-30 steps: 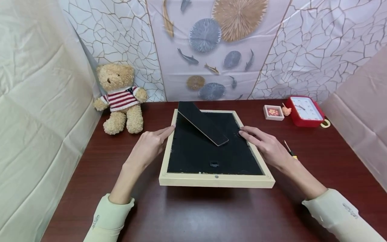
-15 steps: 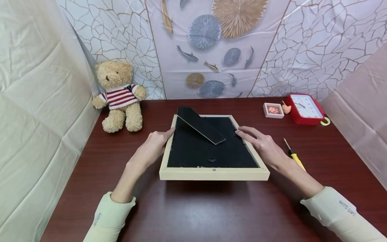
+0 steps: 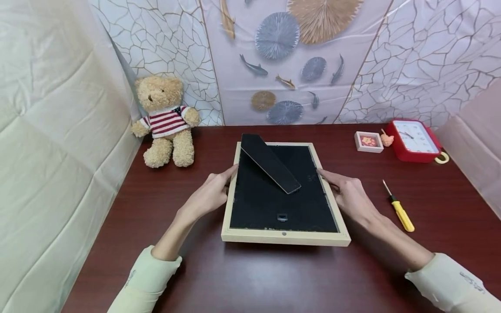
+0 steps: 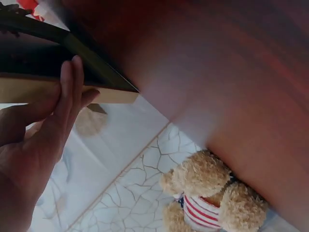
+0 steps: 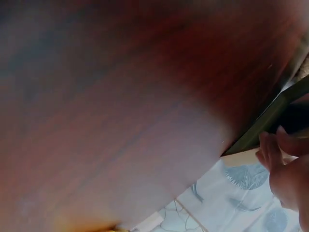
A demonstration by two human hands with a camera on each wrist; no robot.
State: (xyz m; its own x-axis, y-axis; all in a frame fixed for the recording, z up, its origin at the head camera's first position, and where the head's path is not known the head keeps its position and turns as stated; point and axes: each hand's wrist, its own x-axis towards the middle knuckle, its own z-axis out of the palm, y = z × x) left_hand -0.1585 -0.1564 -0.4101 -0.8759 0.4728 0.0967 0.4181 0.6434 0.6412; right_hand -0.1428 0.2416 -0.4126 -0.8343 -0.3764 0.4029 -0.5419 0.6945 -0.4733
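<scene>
A picture frame [image 3: 285, 237] with a cream wooden border lies back side up between both hands, close over the table. From its black back a stand leg [image 3: 270, 163] angles up toward the far left. My left hand [image 3: 209, 193] grips the left side; in the left wrist view, fingers [image 4: 72, 92] reach beneath the frame's dark inner edge. My right hand [image 3: 350, 193] grips the right side, and its fingertips [image 5: 273, 145] curl under the border in the right wrist view. The frame's picture side faces down, mostly hidden.
A yellow-handled screwdriver [image 3: 402, 215] lies right of the right hand. Behind it are a small pink-white box [image 3: 369, 148], an orange trinket [image 3: 387, 139] and a red clock [image 3: 415, 141]. A teddy bear [image 3: 168, 121] sits at the back left of the dark table [image 3: 250, 278].
The picture frame has come down nearer the table, still in both hands. The right hand's fingers have shifted along the border. The screwdriver, partly covered by the right arm before, shows fully.
</scene>
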